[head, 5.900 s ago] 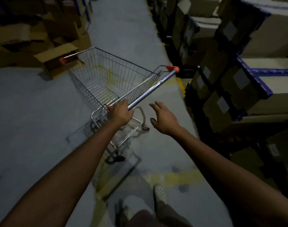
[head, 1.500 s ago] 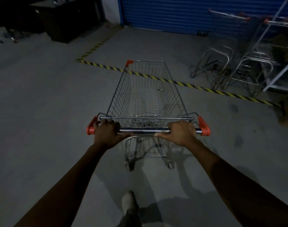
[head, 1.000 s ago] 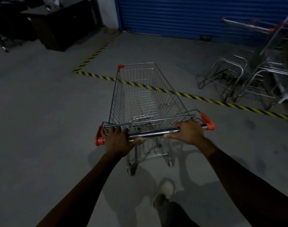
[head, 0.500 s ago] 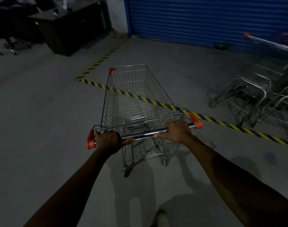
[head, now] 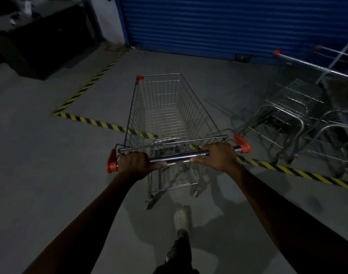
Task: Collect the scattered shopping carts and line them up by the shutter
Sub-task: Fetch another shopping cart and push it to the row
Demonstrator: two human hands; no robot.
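One cart [head: 165, 107], handle [head: 179, 156] gripped by left hand [head: 135, 162], right hand [head: 220, 157], two carts [head: 288, 107] near shutter [head: 208, 22]

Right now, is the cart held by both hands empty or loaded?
Empty. Through the cart, wire bottom and sides, only bare floor and striped tape show; nothing lies inside.

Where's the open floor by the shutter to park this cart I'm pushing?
Bare floor lies ahead of the cart, between the striped tape and the blue shutter, out to the tape's left corner. On the right, the parked carts crowd the space by the shutter.
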